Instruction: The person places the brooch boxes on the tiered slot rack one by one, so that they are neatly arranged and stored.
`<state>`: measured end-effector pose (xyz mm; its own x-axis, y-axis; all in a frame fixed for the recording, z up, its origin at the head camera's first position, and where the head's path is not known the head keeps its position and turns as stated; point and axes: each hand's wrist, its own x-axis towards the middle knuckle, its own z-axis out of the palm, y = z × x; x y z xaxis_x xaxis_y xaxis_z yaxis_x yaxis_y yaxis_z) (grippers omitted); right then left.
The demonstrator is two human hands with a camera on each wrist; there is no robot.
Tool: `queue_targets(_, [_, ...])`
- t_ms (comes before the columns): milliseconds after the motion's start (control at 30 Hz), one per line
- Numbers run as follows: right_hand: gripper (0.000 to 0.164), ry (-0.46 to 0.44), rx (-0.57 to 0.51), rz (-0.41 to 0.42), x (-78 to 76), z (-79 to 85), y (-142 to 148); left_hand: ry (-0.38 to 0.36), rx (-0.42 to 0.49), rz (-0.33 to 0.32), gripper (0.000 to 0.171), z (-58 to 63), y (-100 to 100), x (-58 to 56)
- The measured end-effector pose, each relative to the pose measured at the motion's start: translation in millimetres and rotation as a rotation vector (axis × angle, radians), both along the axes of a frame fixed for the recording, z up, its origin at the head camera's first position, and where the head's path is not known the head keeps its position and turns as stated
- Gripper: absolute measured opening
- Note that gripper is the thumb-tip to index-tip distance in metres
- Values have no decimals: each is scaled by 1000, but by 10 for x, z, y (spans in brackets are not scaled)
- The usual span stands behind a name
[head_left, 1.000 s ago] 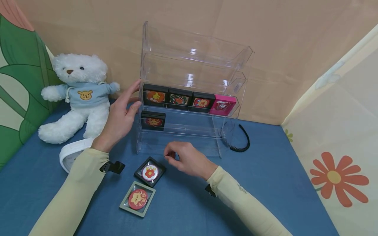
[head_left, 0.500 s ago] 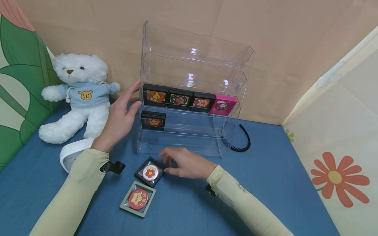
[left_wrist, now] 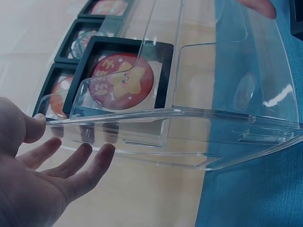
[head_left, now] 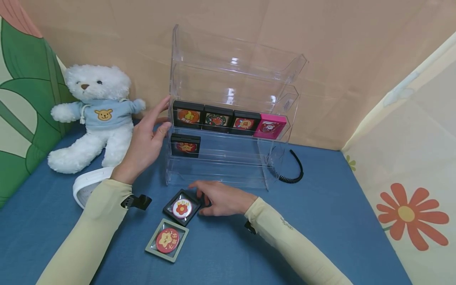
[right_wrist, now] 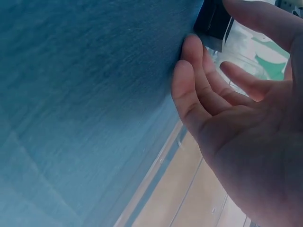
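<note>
My left hand [head_left: 144, 138] rests against the left side of a clear tiered display rack [head_left: 228, 164]; in the left wrist view its fingertips [left_wrist: 106, 152] lie along the side panel, thumb at the front edge. My right hand [head_left: 226, 198] is low over the cloth, thumb and fingers spread about the right corner of a black square badge case [head_left: 172, 209] with a flower badge. In the right wrist view the fingertips are right at that dark case [right_wrist: 211, 21]. A green-framed case [head_left: 151, 246] with a red star badge lies just in front.
The rack's middle tier holds several black cases [head_left: 218, 118] and a pink case [head_left: 270, 126]; one black case [head_left: 185, 145] stands below at left. A white teddy bear [head_left: 101, 107] and white ring-shaped object [head_left: 80, 188] are at left, a black coiled band [head_left: 292, 180] at right.
My right hand has moved left and slightly toward me to the flower badge case, its curled fingers opening out. The left hand has stayed on the rack.
</note>
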<state>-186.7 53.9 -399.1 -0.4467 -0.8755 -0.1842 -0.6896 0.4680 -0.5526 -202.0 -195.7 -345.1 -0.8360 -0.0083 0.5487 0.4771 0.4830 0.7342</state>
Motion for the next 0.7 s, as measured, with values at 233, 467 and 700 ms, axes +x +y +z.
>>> queue_targets(233, [76, 11, 28, 18, -4, -4, -71, -14, 2, -1, 63, -1, -6, 6])
queue_targets(467, [82, -8, 65, 16, 8, 23, -122, -17, 7, -6, 64, 4, -7, 3])
queue_targets(700, [84, -7, 117, -4, 30, 52, -167, -24, 7, -2, 64, 7, -3, 4])
